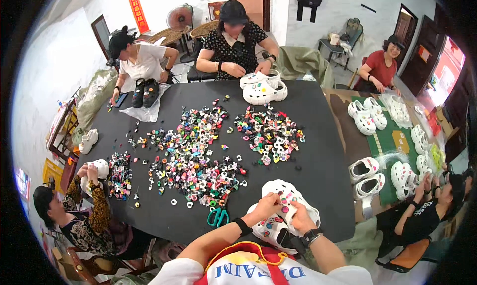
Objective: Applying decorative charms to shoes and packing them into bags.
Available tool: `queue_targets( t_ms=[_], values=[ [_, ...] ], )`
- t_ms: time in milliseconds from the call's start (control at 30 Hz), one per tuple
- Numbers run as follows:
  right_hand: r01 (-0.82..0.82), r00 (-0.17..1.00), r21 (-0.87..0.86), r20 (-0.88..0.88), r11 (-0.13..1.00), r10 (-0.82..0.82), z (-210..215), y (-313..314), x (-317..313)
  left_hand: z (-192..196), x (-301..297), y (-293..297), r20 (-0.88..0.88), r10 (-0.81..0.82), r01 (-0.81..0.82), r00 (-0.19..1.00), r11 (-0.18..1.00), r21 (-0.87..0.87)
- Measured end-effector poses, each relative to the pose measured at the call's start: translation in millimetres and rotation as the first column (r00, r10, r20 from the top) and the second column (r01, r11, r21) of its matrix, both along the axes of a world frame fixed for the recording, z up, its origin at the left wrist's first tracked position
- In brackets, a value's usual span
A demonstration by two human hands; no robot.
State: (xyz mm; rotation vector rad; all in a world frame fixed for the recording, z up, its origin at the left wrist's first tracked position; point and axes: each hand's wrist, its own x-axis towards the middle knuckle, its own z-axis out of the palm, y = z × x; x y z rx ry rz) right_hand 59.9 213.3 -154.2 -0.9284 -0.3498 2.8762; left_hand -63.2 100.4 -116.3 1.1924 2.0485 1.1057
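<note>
A white clog (304, 196) with several colourful charms on its upper is in front of me, near the table's front edge. My right hand (301, 218) grips it from the side, thumb on the upper. At the other side of the upper, my left hand (267, 208) is closed in a pinch near the charms; what its fingertips hold, if anything, is too small to make out. A second white clog (274, 231), also dotted with charms, lies below the first, partly hidden by my hands and wrist. Teal-handled scissors (217, 217) lie to the left of my left forearm.
Loose charms (191, 155) cover the middle of the black table (318, 131), with another pile (268, 136) farther right. Across from me a person handles white clogs (263, 88); black clogs (145, 92) stand farther left. More white clogs (365, 117) are on the right-hand table.
</note>
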Motion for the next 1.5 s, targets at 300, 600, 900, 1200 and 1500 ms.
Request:
queue_targets(
  t_ms=[300, 600, 900, 1200, 1500],
  values=[
    [0.050, 0.993, 0.108, 0.101, 0.993, -0.061, 12.8, -6.9, -6.7, -5.5, 12.8, 10.3, -0.092, 0.078, -0.079, 0.993, 0.997, -0.010],
    [0.027, 0.999, 0.125, 0.019, 0.992, -0.030, 10.3, -10.1, -6.8, -7.2, 14.4, 11.0, -0.148, 0.139, -0.128, 0.979, 0.989, 0.079],
    [0.105, 0.992, 0.135, 0.055, 0.985, -0.113, 20.8, -15.6, -13.7, -10.9, 19.0, 4.0, -0.165, 0.164, -0.137, 0.972, 0.977, 0.165],
    [0.208, 0.976, 0.175, 0.024, 0.962, -0.215, 35.8, -19.3, -14.8, -3.1, 20.6, -7.2, -0.243, 0.162, -0.119, 0.956, 0.976, 0.182],
    [0.182, 0.983, 0.192, -0.037, 0.964, -0.178, 21.5, -21.0, -8.4, 19.1, -19.2, -8.4, 0.072, 0.222, -0.226, 0.972, 0.973, 0.051]
  ],
)
